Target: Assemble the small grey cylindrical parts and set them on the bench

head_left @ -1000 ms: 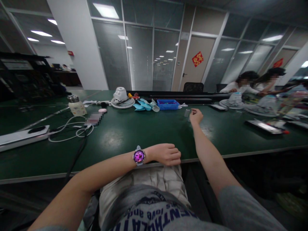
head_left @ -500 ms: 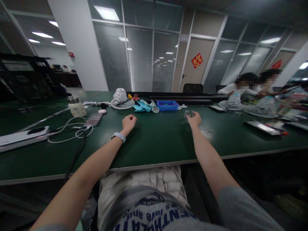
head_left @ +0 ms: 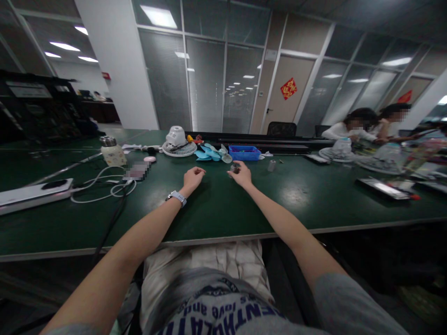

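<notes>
My right hand point(head_left: 240, 174) is closed with thumb and fingers around a small greyish, partly see-through piece point(head_left: 233, 170), whose exact kind I cannot make out. To its left, my left hand point(head_left: 194, 178) hovers over the table with curled fingers; whatever they may hold is hidden. A small grey cylinder point(head_left: 271, 165) stands upright on the table, right of my right hand. Light blue fan blades point(head_left: 208, 152) lie beyond both hands, beside a blue plastic basket point(head_left: 243, 153) with small items in it.
Behind my left hand a white fan body point(head_left: 175, 137) rests on its round grille. A cream bottle point(head_left: 112, 152), white cables point(head_left: 101, 179) and a power strip point(head_left: 35, 195) occupy the left side of the green table point(head_left: 209, 214). Two people sit at the far right near other fan parts.
My right hand has moved left, toward my left hand, with the small piece in it. The grey cylinder stays behind on the table. My left hand has shifted slightly right.
</notes>
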{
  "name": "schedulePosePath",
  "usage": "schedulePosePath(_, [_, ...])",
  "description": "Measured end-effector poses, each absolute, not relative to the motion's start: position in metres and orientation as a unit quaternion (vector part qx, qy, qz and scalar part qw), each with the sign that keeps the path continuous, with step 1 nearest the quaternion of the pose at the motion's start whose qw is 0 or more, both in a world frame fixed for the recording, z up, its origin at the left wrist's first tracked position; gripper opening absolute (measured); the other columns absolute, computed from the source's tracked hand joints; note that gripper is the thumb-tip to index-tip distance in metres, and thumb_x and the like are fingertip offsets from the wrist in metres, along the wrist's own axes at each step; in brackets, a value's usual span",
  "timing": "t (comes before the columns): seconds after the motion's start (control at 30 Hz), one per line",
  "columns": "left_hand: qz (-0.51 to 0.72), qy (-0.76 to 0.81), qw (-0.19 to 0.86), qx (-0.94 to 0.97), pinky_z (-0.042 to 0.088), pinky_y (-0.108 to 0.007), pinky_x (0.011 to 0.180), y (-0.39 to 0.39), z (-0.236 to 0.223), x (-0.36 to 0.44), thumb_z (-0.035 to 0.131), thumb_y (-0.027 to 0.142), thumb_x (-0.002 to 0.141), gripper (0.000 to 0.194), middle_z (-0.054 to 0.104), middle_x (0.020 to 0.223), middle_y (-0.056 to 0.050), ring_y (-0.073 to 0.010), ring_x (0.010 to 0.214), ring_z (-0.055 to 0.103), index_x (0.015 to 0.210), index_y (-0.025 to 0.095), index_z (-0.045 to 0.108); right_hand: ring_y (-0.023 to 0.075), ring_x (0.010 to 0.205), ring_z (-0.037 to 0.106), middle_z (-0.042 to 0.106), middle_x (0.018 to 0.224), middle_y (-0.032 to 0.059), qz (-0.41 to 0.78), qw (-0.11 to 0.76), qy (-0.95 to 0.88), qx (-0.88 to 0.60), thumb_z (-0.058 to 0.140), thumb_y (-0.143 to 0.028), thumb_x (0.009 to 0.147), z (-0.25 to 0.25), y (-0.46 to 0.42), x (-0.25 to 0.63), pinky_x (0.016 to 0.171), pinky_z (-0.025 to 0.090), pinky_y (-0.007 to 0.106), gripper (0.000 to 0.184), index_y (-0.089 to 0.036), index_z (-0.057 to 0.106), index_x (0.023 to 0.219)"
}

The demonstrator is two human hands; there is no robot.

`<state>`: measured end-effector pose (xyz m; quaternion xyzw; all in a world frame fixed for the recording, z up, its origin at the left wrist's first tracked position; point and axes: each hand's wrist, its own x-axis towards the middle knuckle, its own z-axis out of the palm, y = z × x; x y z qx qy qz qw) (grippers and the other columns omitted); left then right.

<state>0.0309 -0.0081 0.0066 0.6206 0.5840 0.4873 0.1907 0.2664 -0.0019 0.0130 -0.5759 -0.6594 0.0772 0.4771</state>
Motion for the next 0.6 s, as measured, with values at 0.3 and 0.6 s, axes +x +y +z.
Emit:
schedulePosePath(0.3, [0.551, 0.427, 0.174, 0.696, 0.049, -0.033, 0.085, -0.026, 0.017, 0.049, 0.069, 0.040, 0.074, 0.030, 0.074, 0.093, -0.006, -0.0205, 0.092, 0.067, 0.096, 0.020, 0.069, 0.0196, 0.086, 0.069, 0.072, 0.092, 0.0026, 0.181, 0.476, -0.726, -0.463, 0.075, -0.027, 0.071, -0.011, -0.010, 0.200, 0.084, 0.054, 0.036, 0.051, -0.024, 0.057, 0.119])
schedulePosePath(0.6, [0.555, 0.432, 0.157, 0.694, 0.049, -0.035, 0.085, -0.019, 0.018, 0.059, 0.070, 0.033, 0.074, 0.023, 0.073, 0.088, -0.005, -0.0209, 0.089, 0.069, 0.092, 0.020, 0.065, 0.0197, 0.089, 0.070, 0.073, 0.095, 0.0053, 0.293, 0.496, -0.672, -0.465, 0.076, -0.026, 0.069, -0.024, 0.012, 0.199, 0.087, 0.054, 0.036, 0.031, -0.020, 0.063, 0.096])
